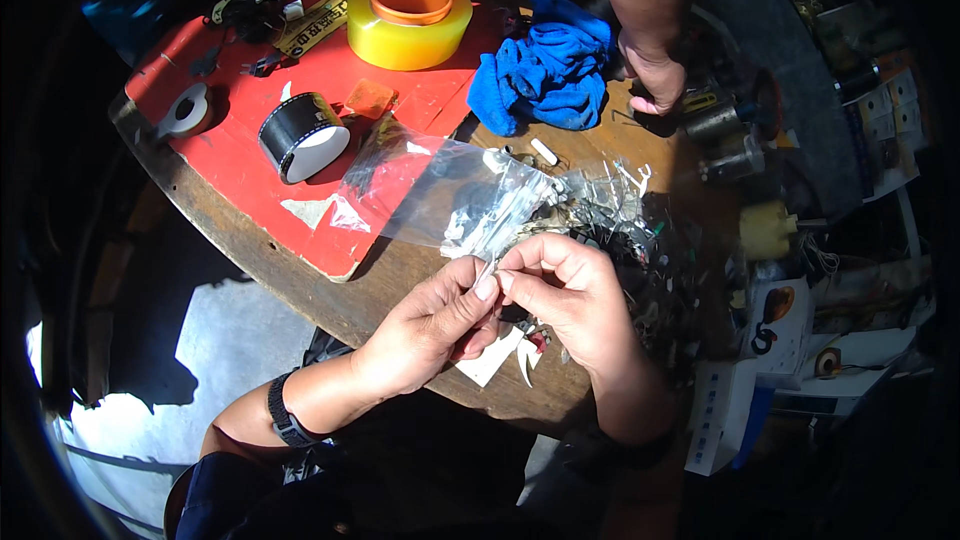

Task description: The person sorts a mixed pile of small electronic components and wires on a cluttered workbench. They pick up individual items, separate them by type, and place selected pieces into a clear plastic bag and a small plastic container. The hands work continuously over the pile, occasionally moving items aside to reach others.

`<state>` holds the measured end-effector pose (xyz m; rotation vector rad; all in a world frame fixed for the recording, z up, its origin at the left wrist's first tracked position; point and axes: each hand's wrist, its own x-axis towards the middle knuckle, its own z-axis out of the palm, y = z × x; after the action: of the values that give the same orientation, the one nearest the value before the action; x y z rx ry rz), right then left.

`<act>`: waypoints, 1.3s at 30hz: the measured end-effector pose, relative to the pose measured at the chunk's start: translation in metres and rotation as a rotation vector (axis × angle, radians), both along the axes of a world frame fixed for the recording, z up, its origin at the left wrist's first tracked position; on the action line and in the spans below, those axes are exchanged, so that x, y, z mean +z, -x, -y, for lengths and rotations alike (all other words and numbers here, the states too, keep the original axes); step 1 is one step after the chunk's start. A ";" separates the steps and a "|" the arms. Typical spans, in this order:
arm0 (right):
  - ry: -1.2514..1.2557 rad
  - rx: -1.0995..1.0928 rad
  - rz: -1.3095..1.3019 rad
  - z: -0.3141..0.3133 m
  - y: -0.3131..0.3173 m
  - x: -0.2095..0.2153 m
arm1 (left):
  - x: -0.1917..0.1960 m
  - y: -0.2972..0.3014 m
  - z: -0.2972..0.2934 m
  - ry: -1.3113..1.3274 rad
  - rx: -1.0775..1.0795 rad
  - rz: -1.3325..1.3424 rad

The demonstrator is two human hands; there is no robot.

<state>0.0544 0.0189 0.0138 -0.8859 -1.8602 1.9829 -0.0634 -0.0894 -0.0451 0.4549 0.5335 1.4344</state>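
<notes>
My left hand (425, 325) and my right hand (560, 290) meet fingertip to fingertip over the near edge of the wooden table. Both pinch a small, thin whitish piece (488, 271); the fingers hide most of it, so its kind cannot be made out. A clear plastic bag (430, 190) lies just beyond my hands. Right of the bag, a heap of small mixed metal and plastic bits (610, 205) spreads behind my right hand. White scraps (488, 360) lie below my fingers.
A red board (240, 190) carries yellow tape in an orange dispenser (410, 35), a black roll (300, 140) and a white roll (185, 112). Beyond the heap are a blue cloth (550, 70) and another person's hand (655, 75). White boxes (722, 415) stand right.
</notes>
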 end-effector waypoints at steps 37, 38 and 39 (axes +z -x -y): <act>0.108 0.121 0.066 -0.017 -0.019 0.018 | 0.003 0.000 0.000 -0.024 -0.013 -0.053; 0.115 0.142 0.042 -0.016 -0.017 0.019 | 0.003 0.000 0.001 -0.030 -0.022 -0.051; 0.119 0.187 0.044 -0.016 -0.014 0.018 | 0.002 0.001 0.001 -0.037 -0.036 -0.052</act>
<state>0.0680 0.0352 0.0319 -0.8197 -1.9282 2.2228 -0.0643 -0.0903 -0.0430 0.5297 0.5387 1.4031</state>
